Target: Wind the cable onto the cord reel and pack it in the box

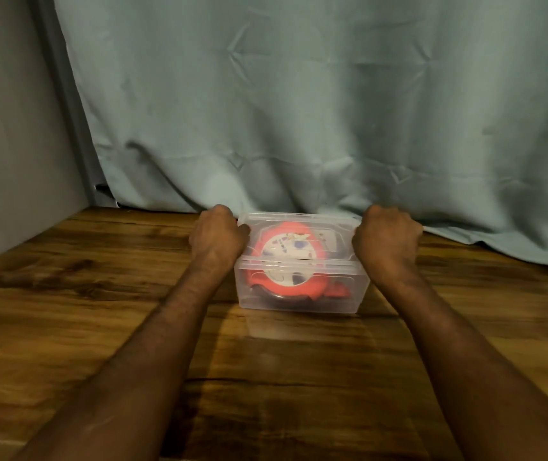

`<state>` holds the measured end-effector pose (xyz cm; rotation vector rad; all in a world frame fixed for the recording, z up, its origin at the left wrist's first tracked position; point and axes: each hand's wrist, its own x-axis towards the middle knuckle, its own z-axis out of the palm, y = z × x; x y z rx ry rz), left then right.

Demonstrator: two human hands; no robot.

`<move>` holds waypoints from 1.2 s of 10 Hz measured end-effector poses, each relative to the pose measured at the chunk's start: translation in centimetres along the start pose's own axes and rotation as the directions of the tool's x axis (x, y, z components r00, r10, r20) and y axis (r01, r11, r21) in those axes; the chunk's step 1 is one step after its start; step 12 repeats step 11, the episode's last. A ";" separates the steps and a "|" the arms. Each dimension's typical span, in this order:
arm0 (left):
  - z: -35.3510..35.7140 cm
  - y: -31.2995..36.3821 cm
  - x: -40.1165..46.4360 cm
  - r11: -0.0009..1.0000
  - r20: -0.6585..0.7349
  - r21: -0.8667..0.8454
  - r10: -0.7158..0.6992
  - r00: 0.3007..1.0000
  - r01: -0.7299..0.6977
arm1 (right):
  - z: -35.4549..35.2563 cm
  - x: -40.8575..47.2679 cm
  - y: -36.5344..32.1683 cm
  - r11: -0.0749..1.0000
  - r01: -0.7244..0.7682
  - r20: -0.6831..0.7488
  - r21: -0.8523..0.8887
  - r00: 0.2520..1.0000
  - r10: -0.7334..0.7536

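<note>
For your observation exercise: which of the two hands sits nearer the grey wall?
The left hand, gripping the box's left end; the right hand grips the opposite end.

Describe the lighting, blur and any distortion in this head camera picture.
Head view: dim, warm light; the clear box casts a pale glow and soft shadow on the wooden table in front of it. Left hand and right hand look slightly smeared. The wide lens stretches the forearms toward the bottom corners. The red reel inside looks hazy.
</note>
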<state>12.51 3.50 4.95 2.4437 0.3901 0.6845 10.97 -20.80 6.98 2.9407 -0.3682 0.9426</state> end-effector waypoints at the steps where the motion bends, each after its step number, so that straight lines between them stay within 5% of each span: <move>1: -0.2 0.6 -0.7 0.993 -0.038 0.100 0.069 0.997 -0.065 | -0.2 -0.3 0.0 0.999 -0.014 -0.002 0.044 1.000 0.014; 2: -2.0 1.3 -2.1 0.981 -0.076 0.143 0.146 0.986 -0.134 | -1.2 -0.8 1.0 0.983 -0.033 0.070 0.180 0.997 0.020; 3: -4.0 1.3 -5.4 0.933 -0.185 0.227 0.324 0.928 -0.281 | -2.5 -3.5 2.0 0.949 0.094 0.082 0.302 0.989 -0.124; 4: -3.3 0.8 -10.2 0.814 -0.098 0.388 0.503 0.859 -0.433 | -3.0 -8.1 1.9 0.876 0.289 0.051 0.387 0.942 -0.333; 5: -1.5 0.2 -10.5 0.763 -0.057 0.391 0.578 0.814 -0.514 | -1.4 -8.3 1.8 0.889 0.381 0.020 0.255 0.917 -0.399; 9: 7.4 2.2 4.7 0.790 0.150 0.312 0.507 0.849 -0.527 | 7.1 6.9 -3.6 0.909 0.155 0.205 0.388 0.947 -0.249; 12: 4.4 3.7 5.2 0.777 0.334 0.357 0.412 0.848 -0.518 | 4.0 7.8 -2.4 0.882 0.182 0.391 0.434 0.844 -0.367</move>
